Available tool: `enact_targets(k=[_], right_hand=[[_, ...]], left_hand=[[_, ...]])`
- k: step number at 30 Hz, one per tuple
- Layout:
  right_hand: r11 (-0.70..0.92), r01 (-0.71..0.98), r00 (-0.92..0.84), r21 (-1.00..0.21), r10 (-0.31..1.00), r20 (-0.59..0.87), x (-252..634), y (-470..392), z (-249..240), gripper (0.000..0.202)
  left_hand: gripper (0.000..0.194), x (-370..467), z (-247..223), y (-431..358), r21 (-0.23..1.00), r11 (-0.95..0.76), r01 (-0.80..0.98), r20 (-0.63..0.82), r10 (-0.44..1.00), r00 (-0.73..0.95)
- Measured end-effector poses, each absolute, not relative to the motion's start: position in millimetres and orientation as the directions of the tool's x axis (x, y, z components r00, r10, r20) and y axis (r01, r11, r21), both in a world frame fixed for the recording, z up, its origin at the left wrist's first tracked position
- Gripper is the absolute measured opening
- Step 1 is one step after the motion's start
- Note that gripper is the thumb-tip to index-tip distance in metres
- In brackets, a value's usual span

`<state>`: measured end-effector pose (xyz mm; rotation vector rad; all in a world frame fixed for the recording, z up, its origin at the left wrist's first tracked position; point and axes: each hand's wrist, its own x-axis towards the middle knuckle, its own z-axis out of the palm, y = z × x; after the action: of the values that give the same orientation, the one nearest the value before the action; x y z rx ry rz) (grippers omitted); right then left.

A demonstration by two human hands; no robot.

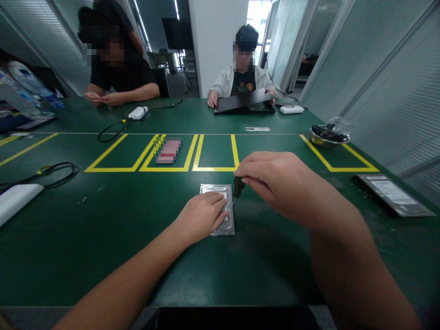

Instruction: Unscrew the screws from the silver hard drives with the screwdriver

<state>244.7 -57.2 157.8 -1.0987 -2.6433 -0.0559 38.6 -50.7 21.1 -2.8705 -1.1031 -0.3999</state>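
Observation:
A silver hard drive [226, 225] with a white label lies flat on the green table in front of me. My left hand [202, 213] rests over its left and middle part, fingers bent and pressing it down, hiding much of the label. In my right hand [275, 176], pinched at the top end, is a screwdriver [238, 187] with a dark handle. Its thin shaft points down at the right edge of the drive; the tip is too small to make out.
Another hard drive [395, 195] lies at the right, below a metal bowl [330, 136] of dark items. A pink, blurred object [168, 151] sits inside yellow tape. White boxes and cables are around. Across the table, one person holds a dark panel [244, 101]; another sits at left.

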Motion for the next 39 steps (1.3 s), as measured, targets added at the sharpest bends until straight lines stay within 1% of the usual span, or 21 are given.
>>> enact_targets(k=[8, 14, 21, 27, 33, 39], right_hand=[[0.705, 0.703, -0.66, -0.09, 0.695, 0.286, 244.4, -59.5, 158.9, 0.02], [0.689, 0.722, -0.652, -0.069, 0.71, 0.267, 242.0, -59.1, 160.2, 0.017], [0.704, 0.708, -0.661, -0.059, 0.689, 0.297, 241.1, -57.9, 158.9, 0.011], [0.66, 0.749, -0.626, -0.052, 0.732, 0.268, 238.9, -58.3, 159.2, 0.017], [0.686, 0.724, -0.647, -0.067, 0.711, 0.276, 240.5, -57.2, 158.4, 0.013], [0.694, 0.711, -0.658, -0.113, 0.713, 0.243, 239.9, -57.9, 158.7, 0.021]], left_hand=[[0.03, 39.2, 21.5, -51.1, 0.05, -0.752, 0.657, 0.257, 0.646, 0.719], [0.028, 39.5, 22.8, -51.1, 0.054, -0.755, 0.654, 0.247, 0.645, 0.724], [0.026, 40.3, 23.9, -51.3, 0.078, -0.746, 0.661, 0.222, 0.66, 0.718], [0.025, 40.3, 23.9, -51.4, 0.084, -0.746, 0.661, 0.235, 0.66, 0.714], [0.027, 40.0, 22.2, -51.1, 0.08, -0.752, 0.654, 0.248, 0.651, 0.718], [0.028, 39.9, 22.1, -50.9, 0.073, -0.755, 0.652, 0.259, 0.646, 0.718]])
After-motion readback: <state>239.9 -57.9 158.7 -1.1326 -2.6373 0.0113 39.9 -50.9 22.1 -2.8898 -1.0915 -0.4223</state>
